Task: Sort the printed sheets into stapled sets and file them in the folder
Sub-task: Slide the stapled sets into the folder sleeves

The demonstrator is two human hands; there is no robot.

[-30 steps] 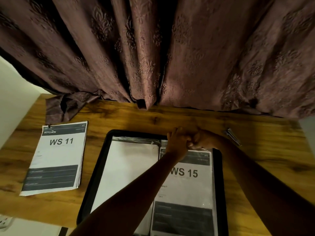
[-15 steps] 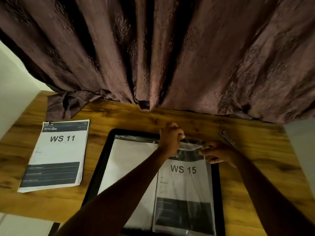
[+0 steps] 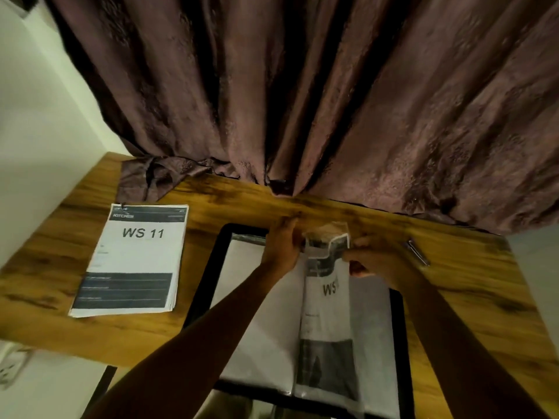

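Both hands (image 3: 282,243) (image 3: 373,258) gripping upright sleeved set (image 3: 328,297), top edge away.

A wooden worktop (image 3: 348,213) with dark grain stands against a heavy brown patterned curtain (image 3: 302,101), whose hem bunches on its far edge. A pale wall (image 3: 39,116) rises leftward; light is dim.

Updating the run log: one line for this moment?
step: filing WS set in folder | left hand: grips sleeve top | right hand: pinches sleeve top | WS 11 set: on table, unfiled
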